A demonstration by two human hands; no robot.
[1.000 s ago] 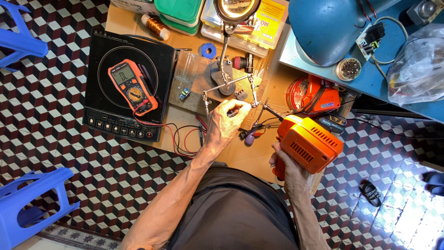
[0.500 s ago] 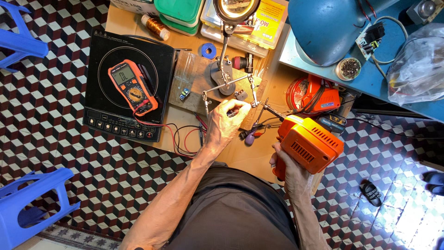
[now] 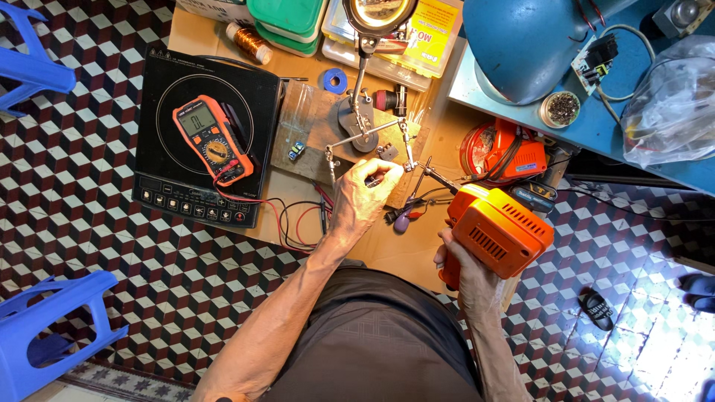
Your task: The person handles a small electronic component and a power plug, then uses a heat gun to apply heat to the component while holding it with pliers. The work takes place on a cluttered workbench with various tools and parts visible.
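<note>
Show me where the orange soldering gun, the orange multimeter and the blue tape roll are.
Orange soldering gun [image 3: 500,232], head view, on its vented body.
Orange multimeter [image 3: 211,141], head view, near its dial.
Blue tape roll [image 3: 335,80], head view, on its ring.

The soldering gun [image 3: 500,232] has a bright orange plastic shell, smooth with a slight sheen. The meter [image 3: 212,139] looks like matt orange rubbery plastic around a grey screen. The cooktop [image 3: 253,112] is glossy black glass (it catches reflections). The clamp stand [image 3: 363,119] is bare shiny metal. The table [image 3: 439,141] is dull, worn wood, and the stool [image 3: 52,320] is smooth blue plastic.
</note>
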